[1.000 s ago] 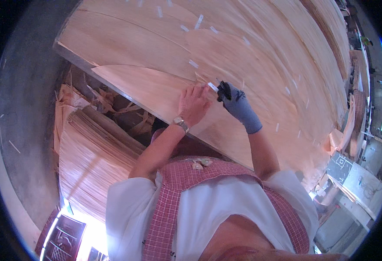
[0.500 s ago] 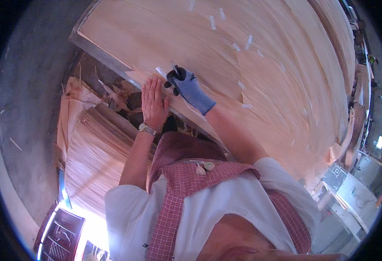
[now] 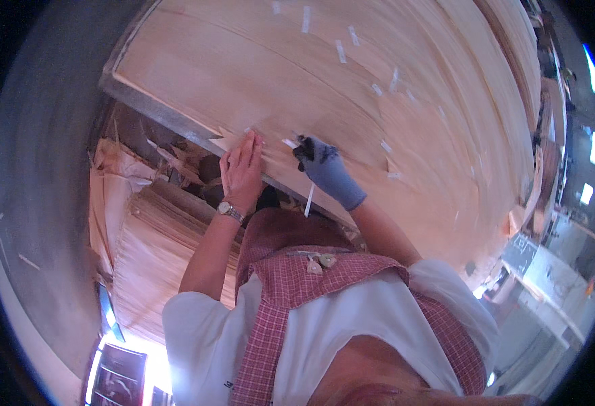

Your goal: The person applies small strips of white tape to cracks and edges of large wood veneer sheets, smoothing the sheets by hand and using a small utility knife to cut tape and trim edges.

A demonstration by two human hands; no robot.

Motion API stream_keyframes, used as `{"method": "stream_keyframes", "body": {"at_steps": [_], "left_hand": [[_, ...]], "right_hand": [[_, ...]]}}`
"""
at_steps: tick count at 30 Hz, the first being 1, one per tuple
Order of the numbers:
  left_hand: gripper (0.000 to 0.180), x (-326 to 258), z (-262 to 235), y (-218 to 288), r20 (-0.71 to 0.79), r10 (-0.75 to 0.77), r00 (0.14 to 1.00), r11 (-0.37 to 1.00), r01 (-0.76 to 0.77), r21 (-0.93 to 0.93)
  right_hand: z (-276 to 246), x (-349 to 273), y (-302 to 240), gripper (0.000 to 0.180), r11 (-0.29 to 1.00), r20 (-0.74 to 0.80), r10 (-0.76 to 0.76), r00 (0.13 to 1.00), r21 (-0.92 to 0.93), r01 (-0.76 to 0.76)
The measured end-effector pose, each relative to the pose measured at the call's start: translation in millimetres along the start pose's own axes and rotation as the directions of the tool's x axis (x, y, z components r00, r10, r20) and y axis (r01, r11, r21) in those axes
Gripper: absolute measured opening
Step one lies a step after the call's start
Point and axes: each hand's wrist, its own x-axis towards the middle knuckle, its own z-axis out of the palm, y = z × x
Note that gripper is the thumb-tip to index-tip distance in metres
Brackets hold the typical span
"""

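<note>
A large stack of thin, pale wood veneer sheets (image 3: 243,74) fills the middle and far part of the view, with short white tape pieces (image 3: 340,51) scattered on its top. My left hand (image 3: 243,169), bare with a wristwatch, rests with outstretched fingers on the near edge of the top sheet, beside a torn, pointed notch. A little to its right, my right hand (image 3: 326,169), in a blue-grey glove with black fingertips, is closed on a white tape strip (image 3: 310,200). The strip's tail hangs toward me, and a short white end shows at the fingertips. Whether a tool is also held I cannot make out.
A metal edge (image 3: 155,108) runs along the stack's near side. Below it lie torn veneer scraps (image 3: 175,162) and a second veneer pile (image 3: 155,250) at the left. A pale workbench (image 3: 548,277) stands at the right. Grey floor (image 3: 40,169) stretches along the left.
My right hand has moved right and nearer to me, away from my left hand; a hanging white strip now shows. My left hand has shifted slightly, its fingers closer to the sheet's edge.
</note>
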Motion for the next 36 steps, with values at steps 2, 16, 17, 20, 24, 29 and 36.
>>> {"method": "stream_keyframes", "body": {"at_steps": [2, 16, 17, 20, 24, 29, 36], "left_hand": [[0.059, 6, -5, -2, 0.063, -0.007, 0.998, 0.998, 0.003, 0.069], [0.055, 38, 30, 89, 0.006, 0.455, 0.891, 0.891, -0.455, -0.005], [0.055, 41, 27, 100, 0.016, 0.434, 0.901, 0.901, -0.434, -0.012], [0.054, 38, 44, 156, 0.0, 0.489, 0.872, 0.868, -0.486, -0.104], [0.052, 34, 53, 209, 0.074, 0.526, 0.847, 0.846, -0.512, -0.15], [0.053, 27, 54, 228, 0.115, 0.585, 0.803, 0.807, -0.59, 0.008], [0.05, 16, 48, 245, 0.272, 0.556, 0.785, 0.764, -0.612, 0.204]], "right_hand": [[-12, -20, 10, 0.021, 0.879, 0.018, 0.236, 0.972, 0.422, -0.221], [-53, -71, 85, 0.024, 0.956, -0.331, 0.291, 0.898, 0.136, -0.26], [-65, -74, 96, 0.025, 0.946, -0.346, 0.319, 0.882, 0.174, -0.274], [-70, -80, 126, 0.033, 0.937, -0.415, 0.34, 0.844, 0.07, -0.343], [-77, -101, 136, 0.035, 0.933, -0.448, 0.338, 0.828, 0.047, -0.356], [-8, -150, 181, 0.032, 0.925, -0.526, 0.269, 0.807, 0.374, -0.065], [-91, -153, 176, 0.017, 0.947, -0.276, 0.015, 0.961, -0.306, -0.102]]}}
